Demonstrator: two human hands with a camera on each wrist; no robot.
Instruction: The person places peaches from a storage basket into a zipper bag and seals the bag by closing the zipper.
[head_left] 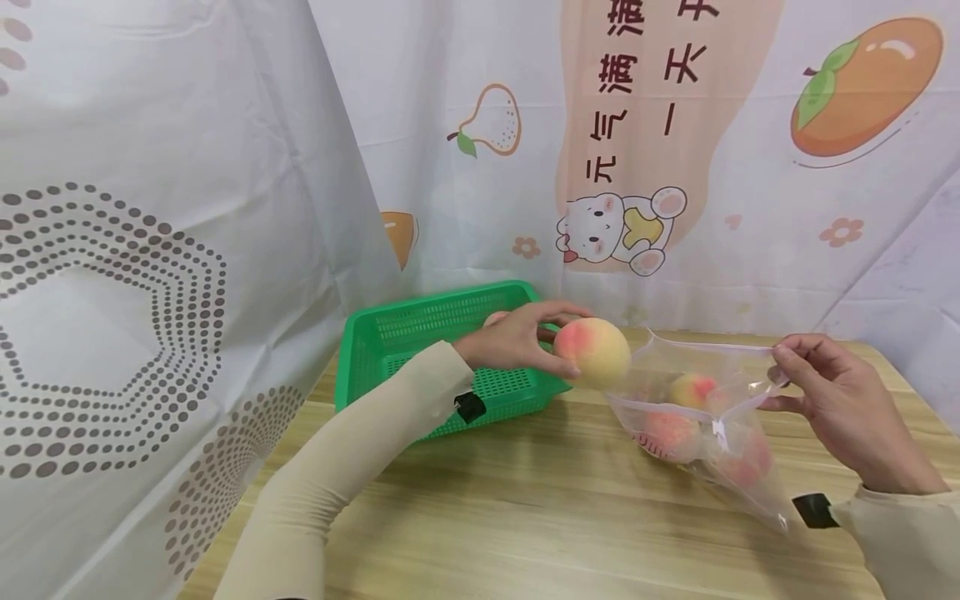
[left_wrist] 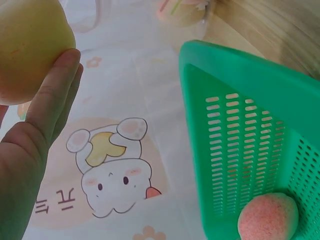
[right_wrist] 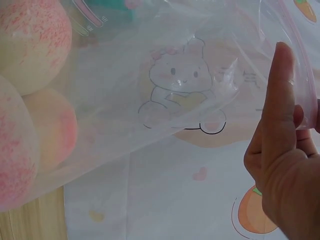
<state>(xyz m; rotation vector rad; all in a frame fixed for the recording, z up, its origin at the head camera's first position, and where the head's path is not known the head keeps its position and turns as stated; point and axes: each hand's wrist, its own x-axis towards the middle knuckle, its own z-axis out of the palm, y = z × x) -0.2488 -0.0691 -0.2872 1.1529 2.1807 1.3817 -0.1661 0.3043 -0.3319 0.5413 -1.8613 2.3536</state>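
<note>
A yellow peach with a pink blush (head_left: 597, 354) is held in my left hand (head_left: 506, 337), between thumb and fingers, at the mouth of a clear zip bag (head_left: 720, 475). My right hand (head_left: 847, 404) pinches the bag's right rim. Several peaches (right_wrist: 35, 45) lie inside the bag, blurred by its plastic. Left of the bag stands a green perforated basket (head_left: 442, 304), partly behind my left forearm. One pinkish peach (left_wrist: 268, 217) sits in the basket, in the left wrist view.
Basket and bag rest on a wooden table (head_left: 525, 517). A printed curtain (head_left: 480, 217) with fruit and a cartoon figure hangs along the table's back edge. Another dotted white cloth (head_left: 112, 333) closes the left side.
</note>
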